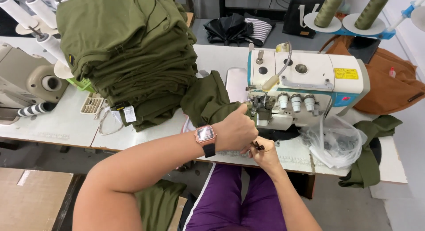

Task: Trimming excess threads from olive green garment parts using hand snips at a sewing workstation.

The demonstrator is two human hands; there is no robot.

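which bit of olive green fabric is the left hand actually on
The bunched olive piece at the sewing machine, under the left hand. The tall folded stack sits behind it untouched, and another piece hangs off the table's right end.

I see my left hand [237, 130] hemmed between the sewing machine [305, 87] on its right and the tall stack of green cloth [128, 54] on its left, with open tabletop [57, 122] farther left.
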